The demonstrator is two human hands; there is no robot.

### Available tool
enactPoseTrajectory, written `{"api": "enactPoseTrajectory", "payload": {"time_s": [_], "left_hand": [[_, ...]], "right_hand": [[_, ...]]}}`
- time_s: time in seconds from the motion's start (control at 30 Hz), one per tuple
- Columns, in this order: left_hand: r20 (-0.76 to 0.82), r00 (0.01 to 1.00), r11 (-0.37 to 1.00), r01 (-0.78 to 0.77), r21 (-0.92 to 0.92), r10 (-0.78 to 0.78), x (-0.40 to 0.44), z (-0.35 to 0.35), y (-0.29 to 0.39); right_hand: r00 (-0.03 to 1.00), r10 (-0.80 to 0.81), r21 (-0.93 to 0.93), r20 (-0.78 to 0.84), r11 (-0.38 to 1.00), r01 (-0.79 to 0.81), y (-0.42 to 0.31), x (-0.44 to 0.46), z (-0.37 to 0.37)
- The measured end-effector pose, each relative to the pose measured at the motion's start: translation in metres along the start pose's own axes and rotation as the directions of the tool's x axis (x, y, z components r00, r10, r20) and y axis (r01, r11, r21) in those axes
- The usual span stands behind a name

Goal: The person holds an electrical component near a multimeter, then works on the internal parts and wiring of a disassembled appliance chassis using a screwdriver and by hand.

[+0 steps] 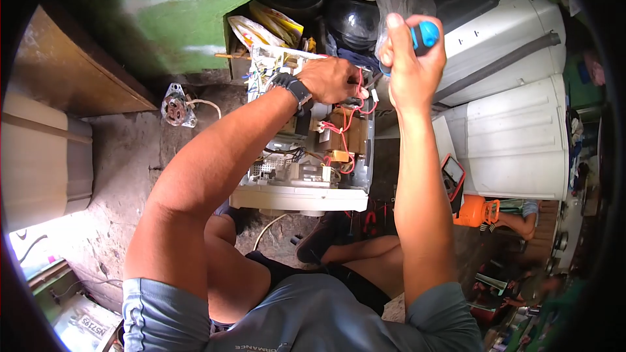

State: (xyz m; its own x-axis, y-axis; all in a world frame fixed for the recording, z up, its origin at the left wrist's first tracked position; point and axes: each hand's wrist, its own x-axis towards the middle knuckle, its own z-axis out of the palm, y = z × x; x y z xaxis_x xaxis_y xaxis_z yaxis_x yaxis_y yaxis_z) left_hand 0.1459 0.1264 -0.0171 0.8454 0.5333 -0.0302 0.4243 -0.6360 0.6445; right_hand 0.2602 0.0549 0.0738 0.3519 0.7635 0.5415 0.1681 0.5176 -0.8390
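An opened microwave oven sits in front of me, its inside showing a transformer and looped red wires. My left hand, with a dark watch on the wrist, reaches over its far part. The fingers are closed at a red wire near a white connector; the fingertips are partly hidden. Raised at the right, my right hand is wrapped round a screwdriver with a blue and black handle. The screwdriver's shaft is mostly hidden and I cannot tell where its tip is.
A small motor with a pale cord lies on the floor at left. A dark helmet and plastic bags stand behind the microwave. White appliance casings, a red-edged multimeter and an orange object are at right, near another person's leg.
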Motion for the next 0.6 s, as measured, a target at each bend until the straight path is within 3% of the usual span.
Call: {"api": "enactPoseTrajectory", "payload": {"time_s": [0.27, 0.33, 0.47, 0.6], "left_hand": [[0.041, 0.998, 0.996, -0.040, -0.081, 0.044, -0.001, -0.004, -0.003], [0.003, 0.999, 0.996, -0.040, 0.076, 0.039, -0.002, -0.003, 0.001], [0.022, 1.000, 0.991, 0.009, 0.132, -0.012, 0.000, 0.001, 0.001], [-0.083, 0.996, 0.986, 0.038, 0.163, -0.025, -0.001, 0.007, 0.004]], "right_hand": [[0.977, -0.183, 0.000, 0.110, 0.983, 0.184, -0.014, -0.042, -0.014], [0.978, -0.190, -0.008, 0.082, 0.981, 0.192, -0.015, -0.045, -0.020], [0.992, -0.123, 0.097, -0.019, 0.987, 0.124, -0.016, -0.035, -0.035], [0.989, -0.145, 0.099, 0.031, 0.985, 0.142, -0.015, -0.038, -0.031]]}}
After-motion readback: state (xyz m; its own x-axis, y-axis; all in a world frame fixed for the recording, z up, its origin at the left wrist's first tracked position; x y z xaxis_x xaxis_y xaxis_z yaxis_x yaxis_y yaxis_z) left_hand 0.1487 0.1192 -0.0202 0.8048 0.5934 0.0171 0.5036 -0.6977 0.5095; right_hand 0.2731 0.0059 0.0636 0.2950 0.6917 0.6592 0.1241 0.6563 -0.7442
